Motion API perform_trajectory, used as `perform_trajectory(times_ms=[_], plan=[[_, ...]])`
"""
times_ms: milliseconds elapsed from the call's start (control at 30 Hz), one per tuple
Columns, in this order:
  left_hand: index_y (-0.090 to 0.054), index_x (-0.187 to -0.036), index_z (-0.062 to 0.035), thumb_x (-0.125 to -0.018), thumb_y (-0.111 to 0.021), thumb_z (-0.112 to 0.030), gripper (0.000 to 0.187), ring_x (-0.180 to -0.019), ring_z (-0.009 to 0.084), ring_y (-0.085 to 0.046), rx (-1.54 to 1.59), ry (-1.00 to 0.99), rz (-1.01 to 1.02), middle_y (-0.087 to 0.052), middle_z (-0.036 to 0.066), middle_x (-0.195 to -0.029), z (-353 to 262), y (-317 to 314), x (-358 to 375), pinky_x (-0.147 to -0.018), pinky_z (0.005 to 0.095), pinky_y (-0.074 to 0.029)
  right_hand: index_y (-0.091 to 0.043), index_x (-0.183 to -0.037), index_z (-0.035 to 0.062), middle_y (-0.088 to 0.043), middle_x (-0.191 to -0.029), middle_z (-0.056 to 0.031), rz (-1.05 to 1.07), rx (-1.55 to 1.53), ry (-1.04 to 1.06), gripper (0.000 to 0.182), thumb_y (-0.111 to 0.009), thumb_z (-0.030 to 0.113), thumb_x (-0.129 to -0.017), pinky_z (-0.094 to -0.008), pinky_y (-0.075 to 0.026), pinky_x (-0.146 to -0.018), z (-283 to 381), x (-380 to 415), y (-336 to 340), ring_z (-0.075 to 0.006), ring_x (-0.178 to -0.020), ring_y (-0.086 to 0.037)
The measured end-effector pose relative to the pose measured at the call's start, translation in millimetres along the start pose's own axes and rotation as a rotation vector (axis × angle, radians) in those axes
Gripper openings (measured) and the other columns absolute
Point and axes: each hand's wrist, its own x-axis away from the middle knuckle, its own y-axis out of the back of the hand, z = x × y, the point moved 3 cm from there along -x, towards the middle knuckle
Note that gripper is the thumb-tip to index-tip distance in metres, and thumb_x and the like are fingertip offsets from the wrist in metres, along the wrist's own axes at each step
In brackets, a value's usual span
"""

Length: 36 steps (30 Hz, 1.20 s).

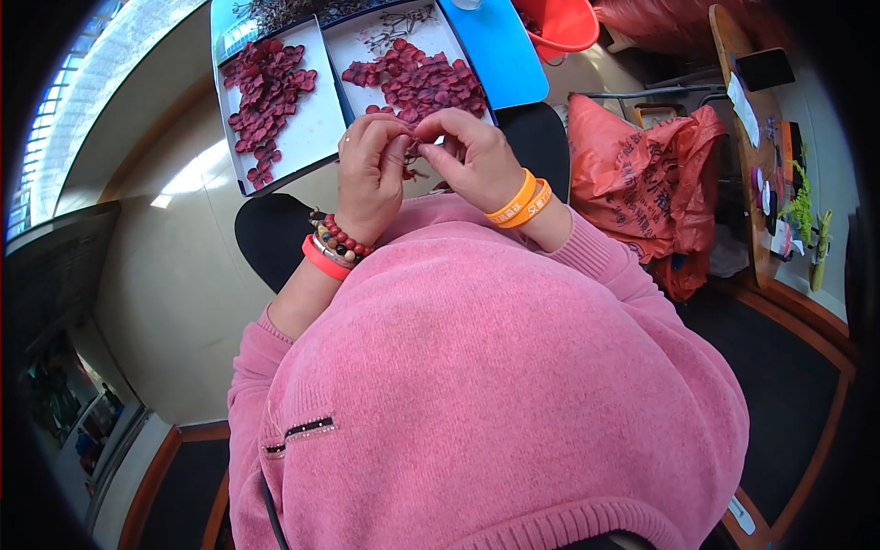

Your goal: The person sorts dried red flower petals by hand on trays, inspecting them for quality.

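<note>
My left hand (371, 174), with beads and a red band at the wrist, meets my right hand (472, 160) above my lap. Thumbs and index fingers of both are pinched together on a small dark red flower sprig (413, 163), mostly hidden by the fingertips. Just beyond them, dark red dried petals (422, 84) lie heaped in a white box (341, 41). More red petals (261, 101) are spread in a second white box (316, 137) to the left. Thin brown stems (399, 23) sit at the far end of the right-hand box.
A blue board (513, 64) lies under the boxes, with dark twigs (275, 11) at its far side. Back right is a red basin (564, 23). A full red plastic bag (642, 183) stands on my right, beside a wooden board (733, 55) with a phone (765, 69).
</note>
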Motion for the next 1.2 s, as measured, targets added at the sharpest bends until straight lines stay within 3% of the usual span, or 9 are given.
perform_trajectory(times_ms=[100, 267, 500, 533, 633, 800, 900, 1100, 1200], plan=[[-0.057, -0.090, -0.0033, -0.089, -0.053, -0.005, 0.004, -0.074, 0.0194, -0.056, 0.077, 0.082, 0.019, -0.057, 0.008, -0.089, 1.5, 0.7, 1.1, -0.066, 0.0310, -0.043, -0.060, -0.092, 0.0000, -0.062, -0.082, -0.0077, 0.059, -0.202, -0.189, 0.012, -0.063, 0.005, -0.081, -0.0242, -0.049, -0.064, -11.2, 3.7, -6.7, -0.0111, -0.072, -0.060], [-0.055, -0.098, -0.0037, -0.097, -0.045, -0.011, 0.012, -0.068, 0.0070, -0.059, 0.749, 0.483, 0.029, -0.058, 0.004, -0.089, 8.3, -6.6, 6.3, -0.052, 0.0191, -0.046, -0.061, -0.092, 0.0007, -0.062, -0.082, -0.0024, 0.023, -0.611, -0.318, 0.010, -0.064, 0.004, -0.083, -0.0216, -0.050, -0.068, -13.0, 0.7, -7.7, -0.0081, -0.075, -0.060], [-0.054, -0.104, -0.0024, -0.096, -0.046, -0.010, 0.014, -0.072, 0.0087, -0.062, 0.781, 0.488, 0.146, -0.062, 0.004, -0.089, 19.1, -7.7, 7.5, -0.057, 0.0200, -0.049, -0.060, -0.093, 0.0019, -0.063, -0.082, -0.0020, 0.029, -0.675, -0.217, 0.011, -0.066, 0.004, -0.083, -0.0218, -0.052, -0.065, -12.9, -1.5, -6.6, -0.0071, -0.076, -0.060], [-0.056, -0.100, -0.0027, -0.095, -0.047, -0.010, 0.013, -0.082, 0.0087, -0.059, 0.818, 0.595, 0.171, -0.060, 0.005, -0.095, 14.6, -1.0, 5.6, -0.064, 0.0202, -0.047, -0.060, -0.092, 0.0020, -0.063, -0.082, -0.0022, 0.020, -0.691, -0.197, 0.011, -0.066, 0.004, -0.083, -0.0219, -0.052, -0.064, -12.7, -1.6, -7.2, -0.0071, -0.076, -0.061], [-0.056, -0.097, -0.0034, -0.095, -0.047, -0.013, 0.014, -0.088, 0.0093, -0.053, 0.668, 0.290, 0.084, -0.055, 0.005, -0.102, 16.6, 6.9, -3.5, -0.070, 0.0209, -0.045, -0.059, -0.090, 0.0022, -0.064, -0.081, -0.0031, 0.045, -0.623, -0.254, 0.010, -0.065, 0.003, -0.083, -0.0228, -0.053, -0.061, -11.6, 0.4, -8.4, -0.0080, -0.075, -0.062], [-0.055, -0.085, -0.0004, -0.091, -0.050, -0.011, 0.013, -0.087, 0.0105, -0.050, 0.619, 0.291, 0.178, -0.050, 0.007, -0.105, 10.5, 6.8, -4.2, -0.078, 0.0244, -0.044, -0.058, -0.090, 0.0022, -0.065, -0.083, -0.0044, 0.084, -0.637, -0.329, 0.010, -0.066, 0.005, -0.083, -0.0231, -0.054, -0.063, -17.0, -0.1, -10.3, -0.0090, -0.075, -0.063], [-0.054, -0.093, -0.0016, -0.095, -0.045, -0.011, 0.014, -0.083, 0.0081, -0.054, 0.421, 0.265, 0.226, -0.047, 0.006, -0.113, 17.4, 5.2, -2.9, -0.067, 0.0224, -0.050, -0.059, -0.090, 0.0020, -0.065, -0.082, -0.0048, 0.109, -0.687, -0.359, 0.010, -0.065, 0.006, -0.084, -0.0232, -0.053, -0.068, -27.9, -2.2, -13.9, -0.0093, -0.076, -0.063], [-0.055, -0.092, -0.0023, -0.086, -0.054, -0.001, 0.006, -0.089, 0.0238, -0.054, 0.279, 0.191, 0.135, -0.050, 0.013, -0.104, 1.9, -4.7, -0.8, -0.077, 0.0321, -0.045, -0.062, -0.092, 0.0034, -0.064, -0.082, -0.0045, 0.077, -0.967, -0.610, 0.013, -0.064, 0.015, -0.086, -0.0241, -0.051, -0.071, -42.7, -1.6, -15.6, -0.0117, -0.073, -0.063], [-0.056, -0.091, -0.0030, -0.081, -0.058, 0.000, 0.011, -0.088, 0.0300, -0.054, -0.077, -0.112, 0.047, -0.053, 0.014, -0.099, -1.8, -3.2, -4.7, -0.076, 0.0374, -0.045, -0.061, -0.091, 0.0036, -0.064, -0.082, -0.0045, 0.038, -0.953, -0.662, 0.013, -0.065, 0.015, -0.086, -0.0258, -0.051, -0.071, -41.3, -2.5, -15.4, -0.0129, -0.073, -0.062]])
